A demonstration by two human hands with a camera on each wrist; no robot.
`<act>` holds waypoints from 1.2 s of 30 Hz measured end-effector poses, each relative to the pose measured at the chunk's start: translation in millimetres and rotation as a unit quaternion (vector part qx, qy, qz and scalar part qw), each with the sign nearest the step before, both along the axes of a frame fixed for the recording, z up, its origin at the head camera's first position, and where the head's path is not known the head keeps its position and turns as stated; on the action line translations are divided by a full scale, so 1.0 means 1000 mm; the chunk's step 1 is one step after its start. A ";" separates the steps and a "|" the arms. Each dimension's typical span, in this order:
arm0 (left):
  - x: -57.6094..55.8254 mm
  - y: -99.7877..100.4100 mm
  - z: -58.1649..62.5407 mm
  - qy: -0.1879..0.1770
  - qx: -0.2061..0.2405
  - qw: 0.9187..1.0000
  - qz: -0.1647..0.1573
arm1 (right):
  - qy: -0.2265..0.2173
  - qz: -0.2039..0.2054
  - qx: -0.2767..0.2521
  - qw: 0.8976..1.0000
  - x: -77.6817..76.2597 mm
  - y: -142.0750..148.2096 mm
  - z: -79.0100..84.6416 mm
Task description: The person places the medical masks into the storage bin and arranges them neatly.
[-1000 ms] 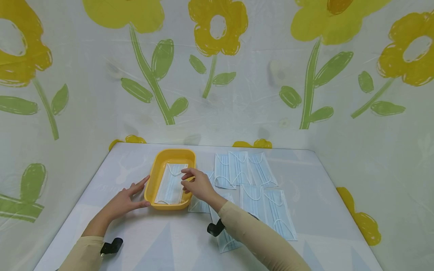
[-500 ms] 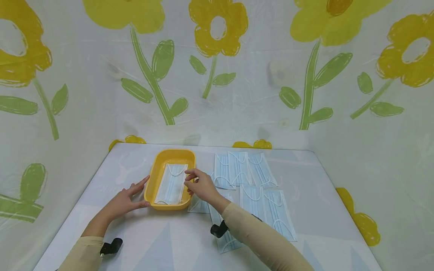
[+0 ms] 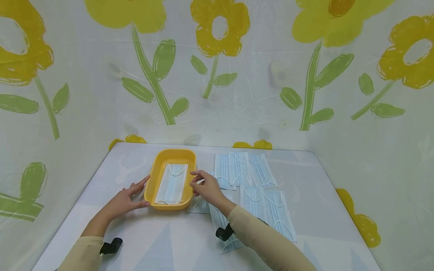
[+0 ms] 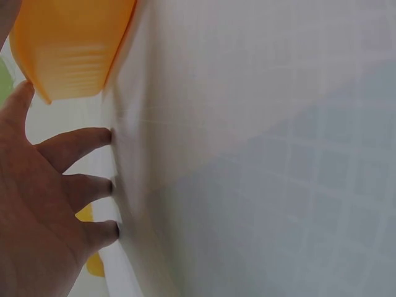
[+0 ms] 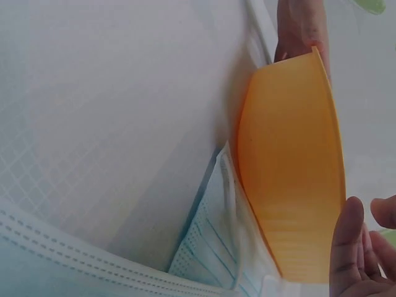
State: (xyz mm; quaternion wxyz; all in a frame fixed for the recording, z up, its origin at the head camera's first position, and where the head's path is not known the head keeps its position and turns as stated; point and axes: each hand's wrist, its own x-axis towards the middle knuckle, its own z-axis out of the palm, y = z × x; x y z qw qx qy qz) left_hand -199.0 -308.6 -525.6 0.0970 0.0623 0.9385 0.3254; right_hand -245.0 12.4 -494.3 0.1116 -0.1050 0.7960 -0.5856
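Note:
A blue pleated face mask [image 3: 171, 184] with white ear loops lies flat inside a yellow plastic tray [image 3: 156, 180]. My left hand [image 3: 123, 202] is spread at the tray's left side, its fingertips and thumb at the rim. In the left wrist view the thumb or a finger meets the tray's edge, while other fingers reach down to the table. Over the tray's right rim hovers my right hand [image 3: 209, 189], loosely bent and holding nothing. Beneath it, another mask [image 3: 199, 206] is partly hidden by the hand and tray.
Several more masks lie to the right: a back group [image 3: 240, 169], a pair with one mask [image 3: 279, 214] at the front right, and a mask [image 3: 217, 222] partly under my right forearm. The white table [image 3: 162, 241] meets a flower-print curtain [image 3: 257, 94] behind.
My right hand has drawn back to the right, from over the mask in the tray to the tray's right rim. The left hand and the tray have stayed put.

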 end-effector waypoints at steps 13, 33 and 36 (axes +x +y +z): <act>0.000 0.003 0.001 -0.021 -0.011 1.000 0.014 | 0.005 -0.006 0.009 1.000 0.004 0.016 -0.006; 0.000 0.002 0.000 -0.013 -0.007 1.000 0.008 | -0.003 -0.019 0.026 0.999 0.006 0.034 -0.019; 0.000 0.002 0.000 -0.010 -0.005 1.000 0.007 | -0.003 -0.019 0.025 0.999 0.006 0.036 -0.021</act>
